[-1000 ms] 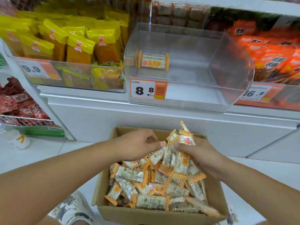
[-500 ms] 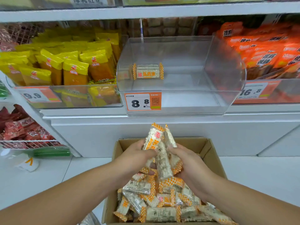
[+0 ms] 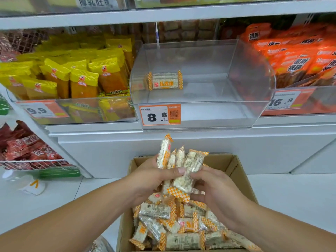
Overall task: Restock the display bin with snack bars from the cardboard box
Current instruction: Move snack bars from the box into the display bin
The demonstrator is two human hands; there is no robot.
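Snack bars [image 3: 179, 168], orange-checked wrappers, grasped jointly by left hand [image 3: 154, 180] and right hand [image 3: 216, 190] above cardboard box [image 3: 238, 171]. Display bin [image 3: 205, 104] holds one bar [image 3: 165, 81]; its price tag [image 3: 160, 115] reads "8.8".

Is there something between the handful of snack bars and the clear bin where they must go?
Nothing visible blocks the way. Both hands, left and right, hold the bundle of snack bars above the cardboard box. The display bin is open on top, holding one bar.

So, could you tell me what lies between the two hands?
In the head view, a bunch of snack bars stands upright between the left hand and the right hand, above the cardboard box.
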